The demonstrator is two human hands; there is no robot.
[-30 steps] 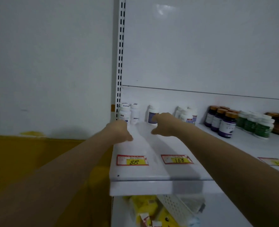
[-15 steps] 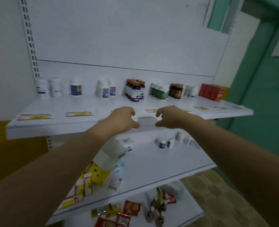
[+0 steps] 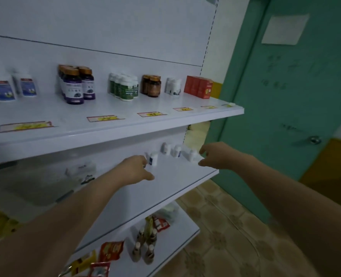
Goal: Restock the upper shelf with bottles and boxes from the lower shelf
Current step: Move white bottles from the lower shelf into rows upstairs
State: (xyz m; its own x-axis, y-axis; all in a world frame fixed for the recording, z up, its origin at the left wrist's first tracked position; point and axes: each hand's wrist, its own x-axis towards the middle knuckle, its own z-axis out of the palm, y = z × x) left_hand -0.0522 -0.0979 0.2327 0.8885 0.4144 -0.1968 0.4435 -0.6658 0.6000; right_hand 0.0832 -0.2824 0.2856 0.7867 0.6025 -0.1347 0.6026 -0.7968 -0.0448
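Two white shelves fill the view. The upper shelf [image 3: 125, 124] carries rows of bottles along its back edge and red boxes [image 3: 198, 86] at its right end. On the lower shelf [image 3: 165, 188], four small white bottles stand near the back right corner. The left hand [image 3: 134, 169] reaches in with fingers loosely spread, empty, its fingertips just beside the blue-labelled bottle [image 3: 153, 158]. The right hand [image 3: 215, 155] is open like a pincer, thumb and fingers either side of the rightmost bottle [image 3: 191, 154], not yet closed on it.
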